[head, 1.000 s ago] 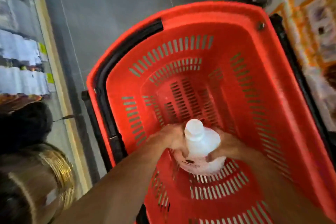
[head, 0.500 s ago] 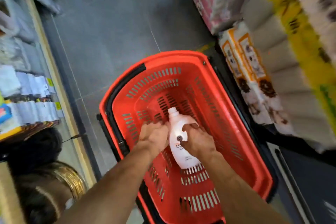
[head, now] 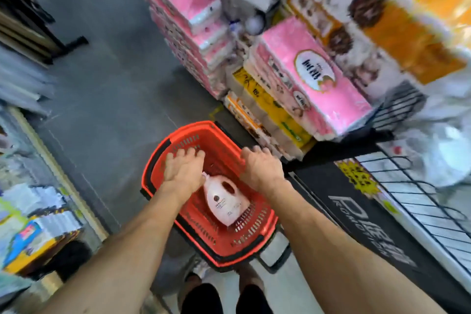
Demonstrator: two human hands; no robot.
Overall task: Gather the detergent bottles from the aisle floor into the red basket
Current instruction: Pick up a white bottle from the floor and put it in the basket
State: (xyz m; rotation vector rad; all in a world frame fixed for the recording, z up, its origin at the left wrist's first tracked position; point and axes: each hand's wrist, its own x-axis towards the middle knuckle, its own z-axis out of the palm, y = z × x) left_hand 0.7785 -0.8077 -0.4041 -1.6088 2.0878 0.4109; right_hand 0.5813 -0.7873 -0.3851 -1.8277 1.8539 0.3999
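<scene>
Left hand (head: 182,173), spread, hides the cap of the detergent bottle (head: 226,202); right hand (head: 260,168) spread above red basket (head: 204,234).

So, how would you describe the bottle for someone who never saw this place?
Find the red basket on the grey floor, beside the stacked tissue packs. Inside it one bottle lies on its side. It is white, with a loop handle and a round dark logo.

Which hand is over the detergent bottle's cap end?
The left hand: it hides the neck of the detergent bottle lying in the red basket. The right hand is beside it, above the basket's right rim.
</scene>
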